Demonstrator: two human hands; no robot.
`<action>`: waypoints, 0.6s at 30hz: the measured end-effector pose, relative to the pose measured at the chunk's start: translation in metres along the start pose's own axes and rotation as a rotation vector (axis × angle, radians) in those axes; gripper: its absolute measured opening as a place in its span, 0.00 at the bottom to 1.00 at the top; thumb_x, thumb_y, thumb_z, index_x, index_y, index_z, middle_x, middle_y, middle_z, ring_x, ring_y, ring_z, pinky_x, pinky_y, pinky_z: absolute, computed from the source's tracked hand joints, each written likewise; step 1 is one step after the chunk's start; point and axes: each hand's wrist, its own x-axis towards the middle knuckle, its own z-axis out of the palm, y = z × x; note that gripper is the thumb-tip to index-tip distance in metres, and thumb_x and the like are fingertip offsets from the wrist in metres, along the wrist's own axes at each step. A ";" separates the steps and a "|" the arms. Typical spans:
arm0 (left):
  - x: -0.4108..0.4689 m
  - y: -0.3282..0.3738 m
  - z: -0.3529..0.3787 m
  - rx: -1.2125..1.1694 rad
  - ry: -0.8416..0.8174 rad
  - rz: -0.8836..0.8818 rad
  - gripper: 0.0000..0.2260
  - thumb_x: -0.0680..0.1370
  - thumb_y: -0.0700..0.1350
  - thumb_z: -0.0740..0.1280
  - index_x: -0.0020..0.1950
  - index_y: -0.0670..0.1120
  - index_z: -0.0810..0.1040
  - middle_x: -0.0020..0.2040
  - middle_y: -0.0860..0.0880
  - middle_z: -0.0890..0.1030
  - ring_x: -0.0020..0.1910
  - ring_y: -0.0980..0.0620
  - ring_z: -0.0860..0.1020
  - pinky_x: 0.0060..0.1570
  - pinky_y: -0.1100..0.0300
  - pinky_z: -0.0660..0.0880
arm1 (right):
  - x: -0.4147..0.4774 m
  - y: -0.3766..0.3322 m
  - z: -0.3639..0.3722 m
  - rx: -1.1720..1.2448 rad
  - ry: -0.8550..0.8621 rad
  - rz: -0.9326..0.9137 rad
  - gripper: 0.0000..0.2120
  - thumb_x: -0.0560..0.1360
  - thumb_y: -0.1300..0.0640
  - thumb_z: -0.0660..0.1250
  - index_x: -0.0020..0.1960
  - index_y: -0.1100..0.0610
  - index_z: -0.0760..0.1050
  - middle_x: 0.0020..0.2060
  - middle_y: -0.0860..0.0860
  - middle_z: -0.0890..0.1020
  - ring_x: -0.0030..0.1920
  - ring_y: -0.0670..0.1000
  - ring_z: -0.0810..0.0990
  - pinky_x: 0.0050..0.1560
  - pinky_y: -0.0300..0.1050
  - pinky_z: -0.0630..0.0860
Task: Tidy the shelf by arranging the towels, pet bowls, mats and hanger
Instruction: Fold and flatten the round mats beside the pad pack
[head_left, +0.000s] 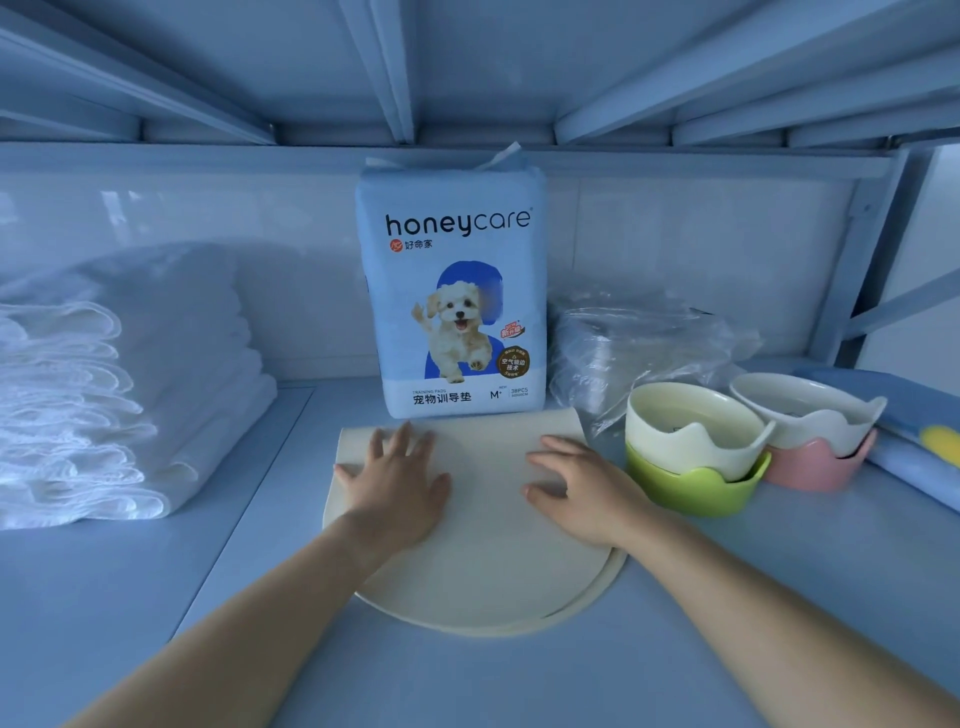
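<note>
Both hands lie flat, palms down and fingers spread, gripping nothing: the left hand (395, 480) presses the left part of a cream, round-edged flat mat (483, 545), the right hand (582, 491) its right part. Both bare forearms reach in from the shelf's front edge, wrists low and nearly level.

Largest to smallest: the pale blue metal shelf board (727, 597) carries everything. A tall stack of folded white towels (104, 405) fills its left end. An upright blue pack of pet training pads with a puppy picture (457, 296) stands against the back wall at the middle. The mat lies just in front of it, apparently two layers with edges slightly offset. Crumpled clear plastic bags (634, 338) sit right of the pack. Near the right end, a cream bowl nested in a green one (696, 457) touches a white bowl nested in a pink one (810, 431).

The mat step seems under way, smoothing or squaring it. Next likely calls for aligning the layers. No hanger is visible.
</note>
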 end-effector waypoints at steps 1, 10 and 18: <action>0.000 0.000 0.000 -0.003 0.002 0.001 0.26 0.78 0.58 0.53 0.75 0.55 0.52 0.76 0.54 0.49 0.75 0.48 0.47 0.65 0.35 0.57 | 0.000 0.000 0.000 0.002 0.004 -0.004 0.25 0.75 0.41 0.61 0.70 0.47 0.66 0.74 0.44 0.59 0.73 0.42 0.56 0.71 0.45 0.59; 0.003 -0.008 -0.001 0.022 -0.009 0.001 0.26 0.77 0.62 0.52 0.74 0.59 0.52 0.77 0.54 0.48 0.75 0.50 0.45 0.65 0.31 0.49 | 0.009 0.008 0.001 0.081 -0.070 -0.016 0.26 0.75 0.42 0.62 0.71 0.48 0.65 0.75 0.45 0.56 0.74 0.42 0.54 0.73 0.45 0.56; 0.000 -0.008 -0.001 0.006 0.047 0.026 0.25 0.77 0.61 0.53 0.74 0.60 0.53 0.75 0.52 0.51 0.74 0.49 0.48 0.62 0.42 0.61 | 0.010 0.014 0.002 0.107 -0.023 -0.019 0.23 0.77 0.47 0.62 0.71 0.51 0.66 0.75 0.46 0.56 0.74 0.43 0.55 0.72 0.39 0.56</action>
